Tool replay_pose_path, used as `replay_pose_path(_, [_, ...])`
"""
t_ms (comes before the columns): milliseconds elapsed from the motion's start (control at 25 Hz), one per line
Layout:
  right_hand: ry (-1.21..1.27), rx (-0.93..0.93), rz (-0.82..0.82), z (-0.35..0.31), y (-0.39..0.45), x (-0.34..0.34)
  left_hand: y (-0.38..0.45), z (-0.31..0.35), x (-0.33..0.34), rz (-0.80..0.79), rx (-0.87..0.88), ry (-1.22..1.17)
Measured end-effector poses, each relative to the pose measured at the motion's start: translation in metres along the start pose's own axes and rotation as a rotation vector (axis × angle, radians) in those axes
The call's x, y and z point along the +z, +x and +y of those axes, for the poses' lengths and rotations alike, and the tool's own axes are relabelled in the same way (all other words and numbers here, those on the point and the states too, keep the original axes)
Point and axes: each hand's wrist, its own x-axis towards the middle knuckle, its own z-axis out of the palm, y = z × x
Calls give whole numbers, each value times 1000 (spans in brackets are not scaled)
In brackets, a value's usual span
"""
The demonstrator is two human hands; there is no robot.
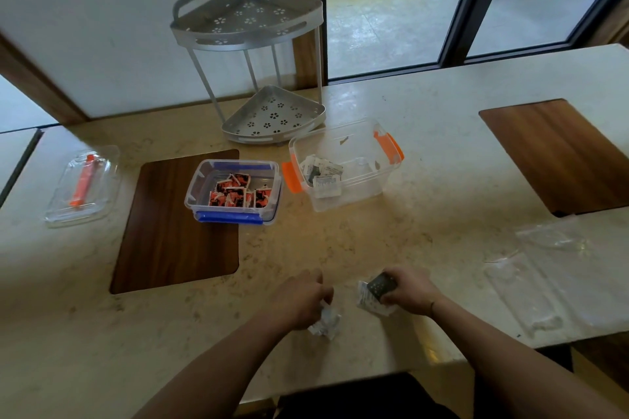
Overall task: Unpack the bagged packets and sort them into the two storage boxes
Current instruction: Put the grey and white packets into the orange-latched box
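Observation:
A clear box with blue clips stands on a wooden inset and holds several red-and-black packets. To its right, a clear box with orange clips holds several white-and-grey packets. Near the table's front edge, my left hand is closed on a crumpled white packet. My right hand grips a few grey-and-white packets a short way to the right.
Empty clear plastic bags lie at the right. A clear lid with an orange handle rests at the far left. A metal two-tier corner rack stands behind the boxes. Another wooden inset is at the far right.

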Motion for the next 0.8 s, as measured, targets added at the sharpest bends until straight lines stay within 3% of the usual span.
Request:
replay_pose_path(360, [-16,27,-51,-26,19,2,-5,-36,-15,93,-4,-273])
replay_pose_path(520, [8,45,-50,-38,26,6,-10,-52,-12,165,-22,-518])
replay_pose_path(640, [32,62,-44,-47,29,6,-13,-64,-12,134,1,-702])
replay_pose_path(800, [55,99,-42,-54,27,7,-9,-71,-12,184,-118,-882])
